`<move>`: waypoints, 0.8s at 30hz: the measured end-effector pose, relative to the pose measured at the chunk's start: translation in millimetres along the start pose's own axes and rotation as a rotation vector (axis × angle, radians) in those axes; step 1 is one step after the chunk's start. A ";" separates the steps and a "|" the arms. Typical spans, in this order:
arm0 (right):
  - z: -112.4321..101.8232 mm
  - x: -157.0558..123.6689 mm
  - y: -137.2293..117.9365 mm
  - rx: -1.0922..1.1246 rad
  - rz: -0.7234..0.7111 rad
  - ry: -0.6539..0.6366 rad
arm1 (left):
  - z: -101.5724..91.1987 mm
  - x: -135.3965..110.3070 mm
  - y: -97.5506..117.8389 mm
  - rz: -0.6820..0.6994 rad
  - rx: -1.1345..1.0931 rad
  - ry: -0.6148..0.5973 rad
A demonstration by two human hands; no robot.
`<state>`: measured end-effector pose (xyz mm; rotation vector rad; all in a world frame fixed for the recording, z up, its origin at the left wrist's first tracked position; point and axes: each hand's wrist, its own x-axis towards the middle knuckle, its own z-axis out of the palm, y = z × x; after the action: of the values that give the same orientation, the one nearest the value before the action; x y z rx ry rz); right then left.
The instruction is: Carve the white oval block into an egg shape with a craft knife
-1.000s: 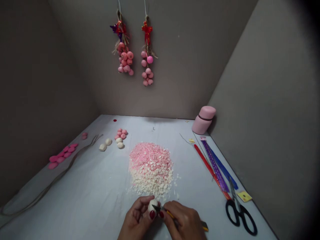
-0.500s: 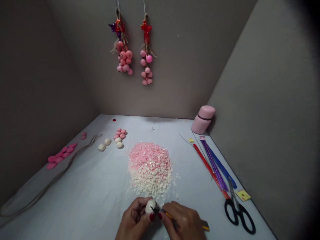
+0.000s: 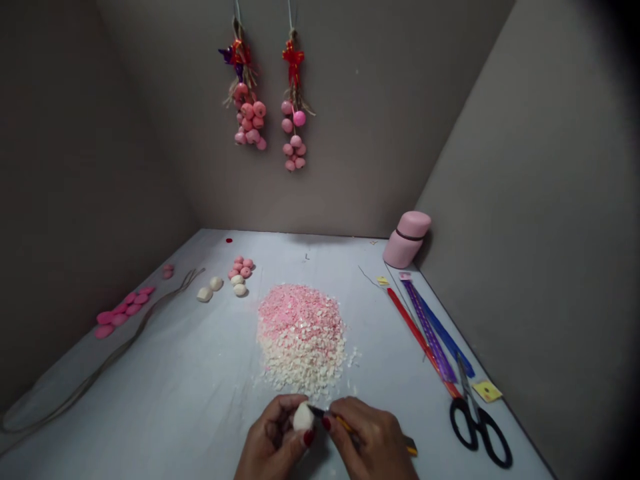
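At the table's near edge, my left hand (image 3: 274, 437) grips a small white rounded piece (image 3: 303, 418), perhaps soap or wax, between thumb and fingers. My right hand (image 3: 369, 437) is closed round a yellow and black craft knife (image 3: 411, 447). Its dark blade meets the upper right side of the white piece. Just beyond both hands lies a heap of pink and white shavings (image 3: 301, 337). What the white piece is made of, I cannot tell.
Scissors (image 3: 473, 420) and red, purple and blue ribbons (image 3: 430, 330) lie on the right. A pink flask (image 3: 406, 240) stands at the back right. White and pink balls (image 3: 240, 273), flat pink pieces (image 3: 120, 317) and twine (image 3: 120, 350) lie left. Pink ball strings (image 3: 294, 127) hang behind.
The knife blade has shifted from across the front of the white piece to its upper right side. The white piece appears turned in my left hand.
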<state>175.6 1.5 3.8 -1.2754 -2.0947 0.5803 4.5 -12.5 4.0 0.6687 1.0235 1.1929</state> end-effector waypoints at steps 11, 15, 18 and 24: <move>2.2 -1.8 0.7 -0.082 -0.109 -0.058 | -6.1 2.7 -1.5 -0.015 0.039 -0.001; 4.5 -3.6 -1.0 -0.132 -0.116 -0.045 | -6.0 3.5 -1.2 -0.036 0.022 -0.011; 5.2 -4.1 -0.3 -0.157 -0.103 -0.044 | -5.7 2.6 -0.7 -0.023 0.046 -0.004; 0.0 0.6 6.4 -0.124 0.081 0.017 | -5.1 -0.7 -1.0 -0.043 0.089 -0.031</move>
<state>179.5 4.8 -0.1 -1.4349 -2.1011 0.4792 0.3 -13.9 1.2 0.7294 1.0648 1.1014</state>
